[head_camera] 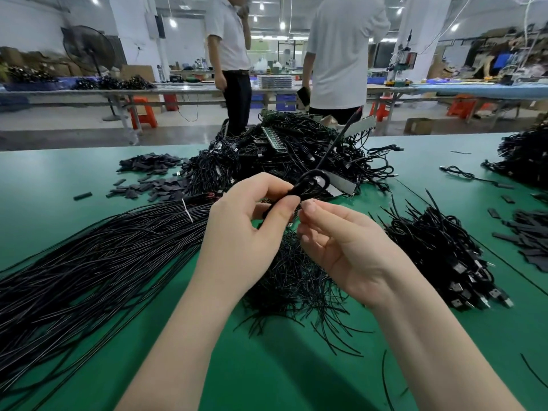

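On the green table (267, 366), at nine o'clock from the hands, lies a long bundle of black wires (89, 262) bound by a white tie (187, 210). At eleven o'clock a scatter of small flat black sleeves (154, 179) lies short of the big heap of cables and boards (296, 149) at twelve.

The left hand (246, 229) is raised above the table, its thumb and forefinger curled and pinching the neck of a small coiled cable (311, 185). The loop stands up at one o'clock from that pinch, and its free tail runs on up toward the heap. The right hand (341, 241) sits just beside it at three o'clock, fingers curled inward and thumb tip at the neck of the loop. Whether it pinches a thin tie or the cable itself cannot be told. A loose pile of short black ties (296, 280) lies beneath both hands at six o'clock, and a stack of finished bundled cables (444, 253) lies at four.

The step looks to be binding the coil. To do it well, the left pinch should stay firm at the crossing so the loop does not spring open. The right hand should wrap close against that pinch, snug and not loose, with the tail gathered in first.
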Motion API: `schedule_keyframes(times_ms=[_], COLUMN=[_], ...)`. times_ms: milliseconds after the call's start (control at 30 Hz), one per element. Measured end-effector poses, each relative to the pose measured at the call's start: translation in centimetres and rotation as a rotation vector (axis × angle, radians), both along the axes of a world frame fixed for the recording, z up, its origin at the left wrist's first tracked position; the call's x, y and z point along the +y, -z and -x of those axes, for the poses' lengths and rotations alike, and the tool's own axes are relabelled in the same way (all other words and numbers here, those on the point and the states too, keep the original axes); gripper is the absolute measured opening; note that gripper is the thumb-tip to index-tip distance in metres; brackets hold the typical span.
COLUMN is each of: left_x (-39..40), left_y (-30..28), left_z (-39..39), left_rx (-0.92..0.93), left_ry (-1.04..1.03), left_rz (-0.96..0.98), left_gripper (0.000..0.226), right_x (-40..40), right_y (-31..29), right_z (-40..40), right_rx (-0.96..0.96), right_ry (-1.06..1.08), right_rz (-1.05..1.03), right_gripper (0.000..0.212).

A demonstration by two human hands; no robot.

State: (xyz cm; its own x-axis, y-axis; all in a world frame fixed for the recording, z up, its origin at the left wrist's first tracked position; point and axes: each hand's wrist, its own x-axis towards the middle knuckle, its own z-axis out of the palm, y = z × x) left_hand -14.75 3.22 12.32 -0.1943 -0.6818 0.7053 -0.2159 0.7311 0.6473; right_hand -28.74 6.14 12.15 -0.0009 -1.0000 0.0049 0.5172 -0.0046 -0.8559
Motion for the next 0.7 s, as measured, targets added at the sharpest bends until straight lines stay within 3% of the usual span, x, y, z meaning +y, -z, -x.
schedule_keyframes(times_ms=[100, 133, 200, 300, 367, 433, 533, 700], left_x=[0.2, 0.2, 0.3, -0.1, -0.5, -0.6, -1.0, -0.8], left_y=[-0.1, -0.1, 0.2, 0.3, 0.1, -0.2, 0.3, 0.5], left_z=[-0.1, 0.0, 0.2, 0.2, -0.2, -0.6, -0.5, -0.2], left_rx=[-0.047, -0.061, -0.031, 0.078, 0.177, 0.247, 0.221, 0.175], left_ry=[-0.03, -0.058, -0.107, -0.056, 0.087, 0.206, 0.192, 0.04], left_rz=[0.042, 0.052, 0.0, -0.339, -0.655, -0.848, -0.754, -0.306], left_gripper=[0.023, 0.02, 0.011, 0.015, 0.022, 0.023, 0.02, 0.013], right_x=[0.1, 0.1, -0.3, -0.9, -1.2, -1.5, -1.7, -0.7], right_y=[0.0, 0.3, 1.2, 2.6, 3.3, 3.4, 3.1, 1.0], right_z=[-0.3, -0.5, -0.8, -0.8, -0.2, 0.3, 0.6, 0.3], right_rx=[-0.034, 0.059, 0.466, 1.126, 1.353, 1.442, 1.34, 0.494], right_ry=[0.048, 0.134, 0.441, 0.836, 0.915, 0.918, 0.841, 0.329], right_rz=[0.033, 0.099, 0.326, 0.815, 1.073, 1.178, 1.059, 0.312], right_gripper=[0.007, 0.009, 0.011, 0.006, 0.006, 0.008, 0.007, 0.018])
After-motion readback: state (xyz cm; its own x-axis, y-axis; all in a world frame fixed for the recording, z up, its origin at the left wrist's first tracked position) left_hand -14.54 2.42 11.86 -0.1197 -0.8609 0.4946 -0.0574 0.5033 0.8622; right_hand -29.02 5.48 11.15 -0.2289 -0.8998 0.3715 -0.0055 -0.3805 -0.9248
